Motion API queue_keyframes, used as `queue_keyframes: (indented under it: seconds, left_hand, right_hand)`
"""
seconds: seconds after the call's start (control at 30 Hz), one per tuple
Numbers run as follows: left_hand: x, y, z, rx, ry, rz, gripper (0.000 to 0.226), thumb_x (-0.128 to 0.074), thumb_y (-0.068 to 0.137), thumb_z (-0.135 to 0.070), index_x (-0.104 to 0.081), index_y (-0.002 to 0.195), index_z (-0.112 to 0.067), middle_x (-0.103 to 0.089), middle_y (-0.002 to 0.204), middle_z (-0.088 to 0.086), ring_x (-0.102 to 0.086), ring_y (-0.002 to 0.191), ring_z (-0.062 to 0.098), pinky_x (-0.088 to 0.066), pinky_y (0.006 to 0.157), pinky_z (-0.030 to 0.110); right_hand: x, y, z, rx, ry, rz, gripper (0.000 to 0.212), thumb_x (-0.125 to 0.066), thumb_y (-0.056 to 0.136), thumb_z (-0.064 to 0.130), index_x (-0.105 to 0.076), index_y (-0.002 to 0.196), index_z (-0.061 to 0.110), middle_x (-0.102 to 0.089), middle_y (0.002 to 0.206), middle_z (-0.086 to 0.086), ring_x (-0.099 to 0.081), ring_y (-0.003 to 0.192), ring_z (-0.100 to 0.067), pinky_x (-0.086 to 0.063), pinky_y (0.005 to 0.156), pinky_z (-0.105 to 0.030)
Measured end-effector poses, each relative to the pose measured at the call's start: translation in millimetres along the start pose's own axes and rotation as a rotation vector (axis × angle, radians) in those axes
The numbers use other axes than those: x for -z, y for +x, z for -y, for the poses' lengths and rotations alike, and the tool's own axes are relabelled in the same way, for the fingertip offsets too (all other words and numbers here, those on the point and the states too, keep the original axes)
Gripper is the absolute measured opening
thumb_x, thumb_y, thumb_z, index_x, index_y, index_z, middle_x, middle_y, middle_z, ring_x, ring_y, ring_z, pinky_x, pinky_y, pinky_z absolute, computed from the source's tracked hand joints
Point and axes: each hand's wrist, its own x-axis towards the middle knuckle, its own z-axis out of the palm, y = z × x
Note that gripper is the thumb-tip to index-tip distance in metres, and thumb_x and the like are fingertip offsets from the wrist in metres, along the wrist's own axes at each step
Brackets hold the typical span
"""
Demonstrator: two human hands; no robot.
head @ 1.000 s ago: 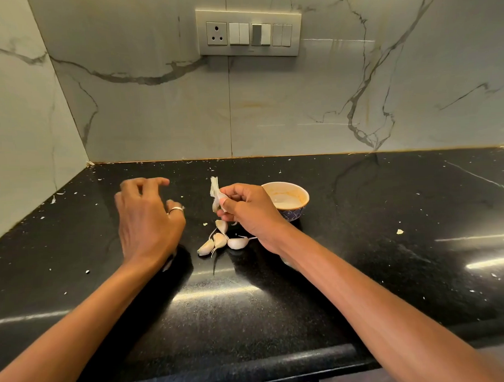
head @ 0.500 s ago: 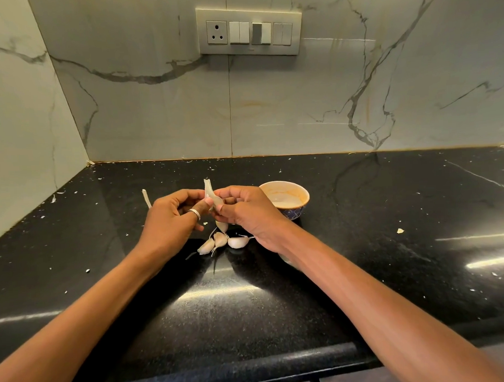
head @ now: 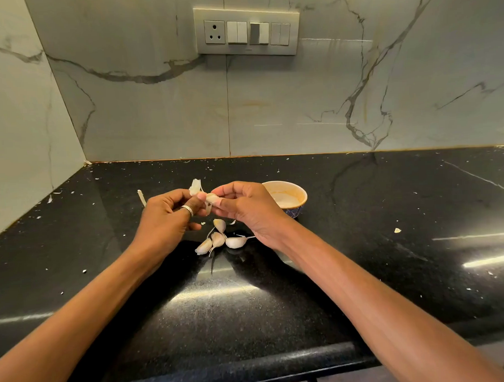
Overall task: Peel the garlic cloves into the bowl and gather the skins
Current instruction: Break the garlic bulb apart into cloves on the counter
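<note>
Your right hand (head: 245, 208) pinches the clove (head: 211, 198) beside the bowl (head: 298, 189) for a short drop, while your left hand (head: 167, 219) pinches its loosened skin (head: 195, 187).

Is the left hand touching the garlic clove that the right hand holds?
Touching. In the head view, the left hand thumb presses on the garlic clove, which the right hand pinches.

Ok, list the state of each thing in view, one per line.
Left hand: pinching skin off the held clove.
Right hand: gripping the held clove, above the counter.
Four loose cloves: unpeeled, on the counter.
Bowl: upright, no cloves visible inside.
Skin strip: lying left of the hands.
Socket: nothing plugged in.
</note>
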Motion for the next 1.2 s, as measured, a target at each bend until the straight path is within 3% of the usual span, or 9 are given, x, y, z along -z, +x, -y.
queue_keyframes:
  seconds: [0.47,0.73,0.93,1.2]
  left_hand:
    - [-0.9,0.2,-5.4,0.082,-0.115,-0.056,0.021,-0.056,0.103,-0.024,-0.075,0.101,-0.015,-0.075,0.091,0.005,-0.07,0.082,0.008,-0.056,0.058,0.02]
    - [-1.3,-0.9,-5.2,0.088,-0.063,-0.05,0.015,-0.061,0.1,-0.022,-0.075,0.101,-0.017,-0.077,0.09,-0.002,-0.072,0.082,0.008,-0.055,0.058,0.018]
    - [-1.4,-0.8,-2.5,0.067,-0.028,-0.08,0.016,-0.06,0.101,-0.021,-0.075,0.098,-0.018,-0.076,0.09,-0.003,-0.072,0.082,0.008,-0.054,0.057,0.018]
    - [-1.9,2.6,0.7,0.058,-0.034,-0.186,0.019,-0.056,0.103,-0.018,-0.073,0.094,-0.016,-0.073,0.069,-0.005,-0.067,0.066,0.0,-0.053,0.056,0.014]
  right_hand:
    - [0.1,-0.7,4.5,-0.035,0.045,0.001,0.024,-0.055,0.098,-0.009,-0.069,0.116,-0.001,-0.07,0.096,-0.01,-0.066,0.08,-0.01,-0.057,0.084,-0.024]
    - [-2.7,0.5,-2.1,0.037,-0.068,0.001,0.023,-0.064,0.095,-0.005,-0.071,0.114,0.006,-0.072,0.097,-0.009,-0.067,0.094,-0.018,-0.056,0.091,-0.031]
    - [-3.9,-0.1,-2.0,0.076,-0.131,-0.005,0.021,-0.064,0.096,-0.004,-0.071,0.114,0.004,-0.073,0.099,-0.012,-0.066,0.085,-0.011,-0.055,0.078,-0.02]
    - [-4.1,-4.5,-0.6,0.092,-0.222,0.04,0.02,-0.062,0.096,-0.003,-0.072,0.111,0.005,-0.072,0.094,-0.003,-0.064,0.078,-0.008,-0.056,0.078,-0.02]
